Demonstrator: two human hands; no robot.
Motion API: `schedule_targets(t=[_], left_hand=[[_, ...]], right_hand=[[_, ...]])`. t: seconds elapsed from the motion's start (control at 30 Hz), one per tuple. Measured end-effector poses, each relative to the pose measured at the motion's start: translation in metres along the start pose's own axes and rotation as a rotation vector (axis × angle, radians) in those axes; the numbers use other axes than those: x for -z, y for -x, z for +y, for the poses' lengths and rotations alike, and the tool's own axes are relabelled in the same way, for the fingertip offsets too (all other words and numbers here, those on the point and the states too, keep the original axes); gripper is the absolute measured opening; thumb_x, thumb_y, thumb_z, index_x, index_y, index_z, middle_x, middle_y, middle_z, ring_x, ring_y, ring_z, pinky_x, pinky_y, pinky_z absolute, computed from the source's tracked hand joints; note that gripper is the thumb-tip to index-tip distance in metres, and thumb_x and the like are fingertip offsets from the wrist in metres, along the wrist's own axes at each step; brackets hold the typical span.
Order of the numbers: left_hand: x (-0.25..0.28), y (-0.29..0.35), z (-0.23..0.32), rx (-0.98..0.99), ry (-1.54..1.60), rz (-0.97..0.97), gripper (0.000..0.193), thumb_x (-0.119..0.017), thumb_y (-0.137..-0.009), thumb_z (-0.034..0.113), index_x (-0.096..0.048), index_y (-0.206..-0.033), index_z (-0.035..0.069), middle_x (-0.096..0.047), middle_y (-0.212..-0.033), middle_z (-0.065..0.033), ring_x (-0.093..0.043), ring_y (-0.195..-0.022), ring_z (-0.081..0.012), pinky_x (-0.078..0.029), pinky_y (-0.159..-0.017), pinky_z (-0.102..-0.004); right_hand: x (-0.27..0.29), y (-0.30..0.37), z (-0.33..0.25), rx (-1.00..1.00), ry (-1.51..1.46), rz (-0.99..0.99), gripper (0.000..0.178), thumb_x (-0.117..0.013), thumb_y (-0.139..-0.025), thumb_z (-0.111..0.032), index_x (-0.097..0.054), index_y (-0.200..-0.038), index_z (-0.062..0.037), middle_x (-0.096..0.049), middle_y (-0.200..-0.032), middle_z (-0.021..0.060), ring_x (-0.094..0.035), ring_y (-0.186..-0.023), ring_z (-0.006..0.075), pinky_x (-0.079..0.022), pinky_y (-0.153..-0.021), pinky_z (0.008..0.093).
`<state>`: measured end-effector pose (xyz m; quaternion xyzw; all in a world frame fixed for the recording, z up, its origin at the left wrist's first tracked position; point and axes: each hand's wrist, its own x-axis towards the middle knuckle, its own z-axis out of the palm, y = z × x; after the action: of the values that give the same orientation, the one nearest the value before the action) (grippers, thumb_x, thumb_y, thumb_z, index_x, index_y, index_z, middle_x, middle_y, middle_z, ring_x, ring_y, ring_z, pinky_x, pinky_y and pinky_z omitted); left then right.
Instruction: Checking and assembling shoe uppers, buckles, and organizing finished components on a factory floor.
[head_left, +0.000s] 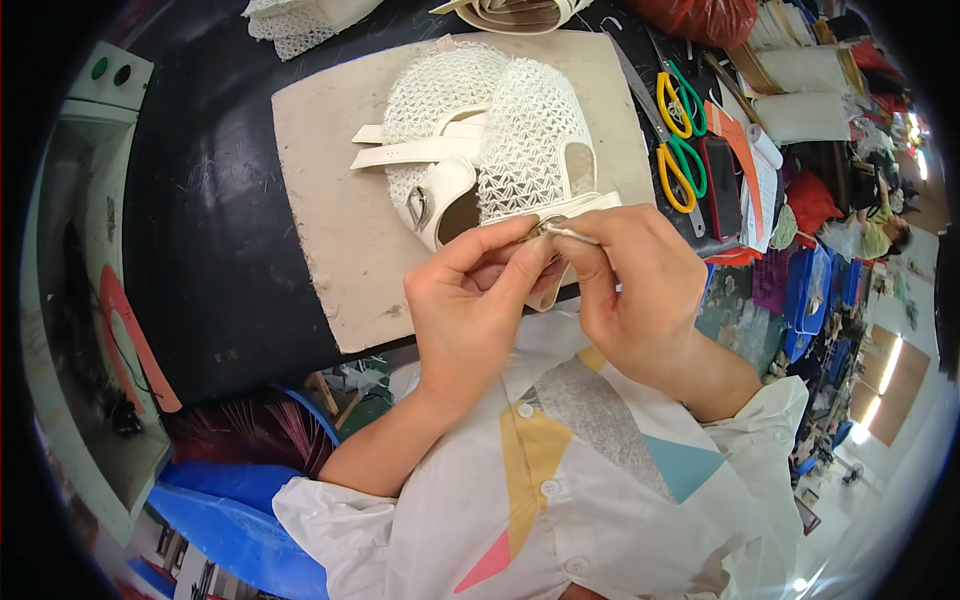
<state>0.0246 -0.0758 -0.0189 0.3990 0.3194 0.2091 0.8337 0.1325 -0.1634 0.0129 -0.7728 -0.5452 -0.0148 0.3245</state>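
Two white openwork shoe uppers lie side by side on a beige board: the left upper [435, 95] and the right upper [530, 135]. Loose straps [410, 152] stick out leftward from the left one, and a metal buckle [418, 206] shows on its side. At the near end of the right upper, my left hand [465, 320] pinches a small metal buckle [546, 227] between thumb and fingers. My right hand [645, 275] is closed on a narrow white strap [578, 236] at that buckle. Fingertips partly hide where strap and buckle meet.
Beneath the beige board [310, 190] is a black tabletop [210, 230]. Scissors with yellow and green handles [675, 180], a dark phone [720, 185] and papers lie to the right. A red bag [700, 18] sits at the far right, and blue bins [240, 520] stand low at left.
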Motion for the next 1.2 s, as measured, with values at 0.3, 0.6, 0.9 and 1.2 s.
schedule_targets(t=[0.3, 0.6, 0.9, 1.2], left_hand=[[0.007, -0.004, 0.006, 0.100, 0.022, -0.041, 0.023, -0.064, -0.082, 0.000, -0.060, -0.101, -0.010, -0.065, -0.086, -0.0179, -0.067, -0.073, -0.0210, -0.058, -0.066, -0.0265], [0.009, -0.004, -0.001, 0.061, 0.003, -0.046, 0.021, -0.065, -0.080, -0.001, -0.061, -0.099, -0.010, -0.065, -0.084, -0.0173, -0.067, -0.070, -0.0197, -0.058, -0.063, -0.0260], [0.010, -0.002, 0.000, 0.064, -0.030, -0.040, 0.022, -0.066, -0.079, -0.002, -0.061, -0.098, -0.010, -0.065, -0.082, -0.0171, -0.066, -0.069, -0.0181, -0.057, -0.063, -0.0259], [0.012, -0.003, 0.000, 0.054, -0.083, -0.013, 0.017, -0.065, -0.079, -0.003, -0.063, -0.095, -0.009, -0.065, -0.084, -0.0161, -0.065, -0.068, -0.0156, -0.056, -0.061, -0.0242]], right_hand=[[0.007, 0.001, 0.026, -0.885, -1.220, -0.164, 0.023, -0.050, -0.094, -0.021, -0.055, -0.099, 0.0009, -0.065, -0.087, 0.0075, -0.061, -0.077, 0.0110, -0.049, -0.074, 0.0237], [0.002, 0.006, 0.032, -1.040, -1.466, -0.174, 0.023, -0.051, -0.094, -0.024, -0.055, -0.099, -0.0013, -0.065, -0.088, 0.0078, -0.062, -0.077, 0.0126, -0.049, -0.073, 0.0245], [-0.002, 0.014, 0.034, -1.025, -1.543, -0.202, 0.024, -0.050, -0.095, -0.025, -0.054, -0.099, -0.0013, -0.064, -0.089, 0.0076, -0.061, -0.076, 0.0121, -0.049, -0.072, 0.0246], [-0.004, 0.016, 0.027, -0.772, -1.206, -0.161, 0.017, -0.057, -0.090, -0.019, -0.058, -0.096, -0.0024, -0.064, -0.088, 0.0076, -0.062, -0.076, 0.0146, -0.049, -0.068, 0.0261]])
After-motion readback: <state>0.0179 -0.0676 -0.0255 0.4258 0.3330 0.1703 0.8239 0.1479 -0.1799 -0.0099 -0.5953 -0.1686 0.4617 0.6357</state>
